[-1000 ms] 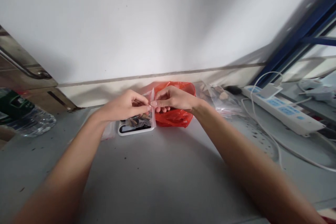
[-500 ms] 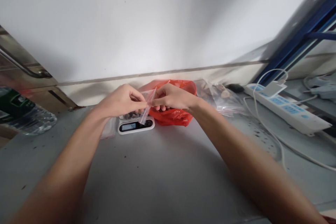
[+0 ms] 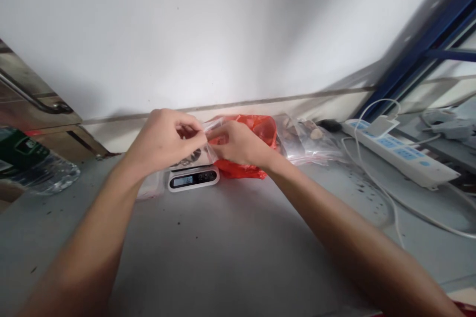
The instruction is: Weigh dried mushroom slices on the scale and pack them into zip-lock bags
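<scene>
Above a small white digital scale (image 3: 194, 179), my left hand (image 3: 163, 141) pinches the edge of a clear zip bag (image 3: 197, 155). My right hand (image 3: 238, 144) grips the bag's other side, its fingertips close to those of my left. Dark pieces show through the plastic, low in the bag over the scale's platform; their kind is too small to tell. The scale's display is lit. Behind and beside my right hand lies an open red plastic bag (image 3: 265, 131), partly hidden by that hand.
Flat clear bags (image 3: 149, 186) lie left of the scale. Filled clear bags (image 3: 308, 141) rest against the wall on the right, near a power strip (image 3: 405, 151) with white cables. A water bottle (image 3: 37, 161) lies at the far left.
Both hands have drawn the bag more open and lower over the scale. My left hand's back has risen and turned. The number on the display has changed.
</scene>
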Motion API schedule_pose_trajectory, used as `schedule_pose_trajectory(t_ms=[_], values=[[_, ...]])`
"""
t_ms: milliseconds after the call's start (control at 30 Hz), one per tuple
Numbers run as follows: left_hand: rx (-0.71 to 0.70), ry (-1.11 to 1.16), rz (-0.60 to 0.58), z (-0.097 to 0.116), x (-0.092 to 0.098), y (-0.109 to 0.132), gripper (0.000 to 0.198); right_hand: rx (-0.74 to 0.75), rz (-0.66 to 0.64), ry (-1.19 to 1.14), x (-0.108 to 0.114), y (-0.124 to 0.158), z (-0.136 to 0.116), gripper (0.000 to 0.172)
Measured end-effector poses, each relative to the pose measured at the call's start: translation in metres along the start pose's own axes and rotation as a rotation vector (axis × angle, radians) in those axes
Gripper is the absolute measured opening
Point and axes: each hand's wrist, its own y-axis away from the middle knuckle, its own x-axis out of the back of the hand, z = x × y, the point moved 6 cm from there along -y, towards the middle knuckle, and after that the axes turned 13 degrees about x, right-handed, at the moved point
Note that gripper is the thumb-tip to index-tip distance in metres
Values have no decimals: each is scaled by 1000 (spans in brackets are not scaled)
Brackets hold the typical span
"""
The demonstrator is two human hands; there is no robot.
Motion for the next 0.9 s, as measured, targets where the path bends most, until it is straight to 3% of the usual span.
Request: schedule_pose_trajectory(t_ms=[67, 133, 200, 267, 333, 433, 533, 600, 667, 800, 900], values=[[-47, -15, 8, 1, -2, -1, 25, -34, -77, -46, -3, 3, 1, 30], [-20, 4, 179, -9, 8, -6, 27, 24, -75, -99, 2, 4, 0, 61], [95, 103, 399, -29, 21, -11, 25, 104, -38, -124, 12, 5, 0, 89], [317, 348, 313, -54, 15, -20, 33, 130, -6, -108, 23, 5, 4, 99], [464, 662, 150, -67, 0, -25, 34, 123, 3, -82, 33, 6, 11, 100], [472, 908, 1, -62, -14, -26, 13, 123, -23, -17, 51, 9, 20, 103], [453, 971, -10, -53, -20, -27, 8, 75, -168, 26, 72, 19, 28, 91], [469, 999, 20, -51, -22, -29, 10, 3, -385, 3, 83, 33, 33, 63], [467, 981, 41, -46, -25, -35, 8, -76, -520, 47, 99, 49, 39, 60], [366, 811, 18, -25, -32, -53, 5, -219, -432, 206, 134, 65, 55, 64], [299, 641, 65, -3, -33, -64, 5, -270, -365, 251, 139, 68, 62, 52]])
